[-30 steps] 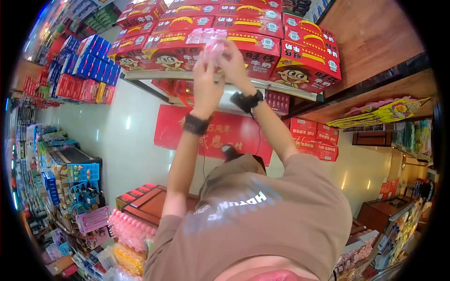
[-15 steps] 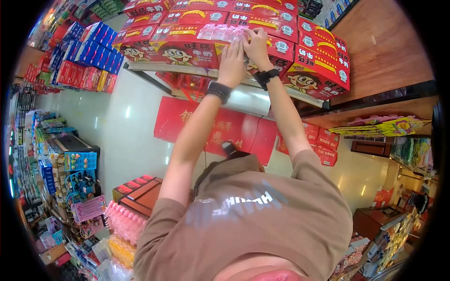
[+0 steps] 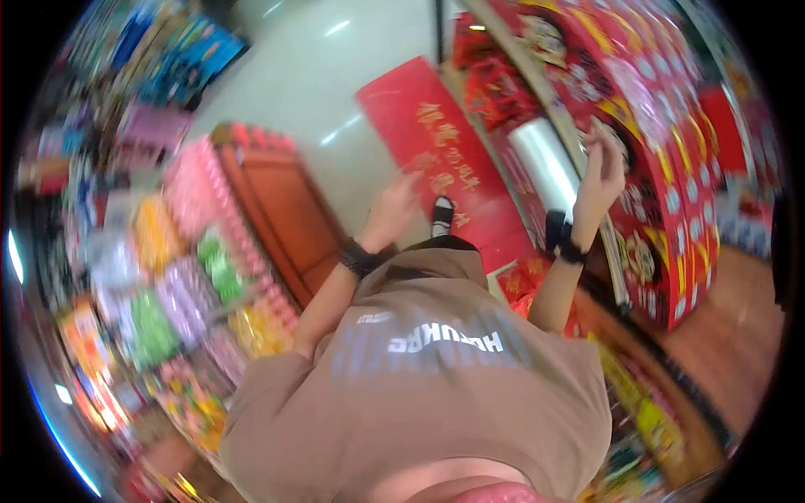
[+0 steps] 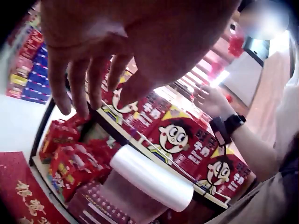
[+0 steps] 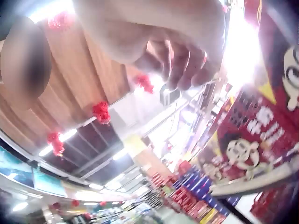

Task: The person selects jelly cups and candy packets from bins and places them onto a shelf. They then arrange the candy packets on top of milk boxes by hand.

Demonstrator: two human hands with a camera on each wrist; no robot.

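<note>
My left hand (image 3: pixel 392 210) is blurred over the floor in front of my body. In the left wrist view its fingers (image 4: pixel 96 86) hang loosely and hold nothing. Beside the front of the red milk cartons (image 3: pixel 662 180) is my right hand (image 3: pixel 604 163). The right wrist view shows its fingers (image 5: pixel 180 67) loosely bent, with nothing between them. A strip of clear pink packets (image 3: pixel 633 101) lies on top of the stacked cartons, beyond the right hand.
A white plastic roll (image 3: pixel 545 163) sits on the lower shelf, with red bags (image 3: pixel 495 88) beside it. A red mat (image 3: pixel 444 147) covers part of the floor. At left, a brown cabinet (image 3: pixel 277 214) stands beside pink bottles (image 3: pixel 197 189) and bagged goods.
Both hands have left the pink packets on the cartons and come back toward the body, the left one farther. The head view has swung left, so the cartons now appear at the right.
</note>
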